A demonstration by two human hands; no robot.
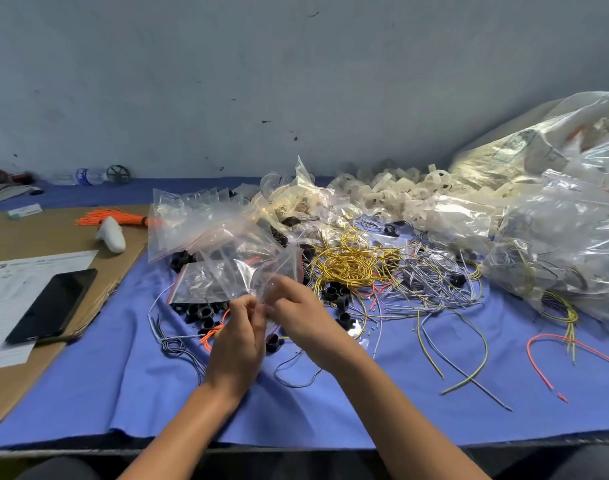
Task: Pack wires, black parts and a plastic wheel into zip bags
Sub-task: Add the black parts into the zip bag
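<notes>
Both forearms reach in from the near edge and the hands meet mid-worktop. The left hand [239,337] and the right hand [297,311] each pinch the lower edge of a clear, crinkly zip bag [242,268], fingers curled, holding it over the blue cloth [123,393]. Just to the right lies a tangle of glossy yellow wires [348,263], with stubby ring-shaped black parts [337,294] touching it.

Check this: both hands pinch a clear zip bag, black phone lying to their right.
Wrong side: the head view shows the black phone lying to the left of them. The left hand and right hand do pinch the clear zip bag.
</notes>
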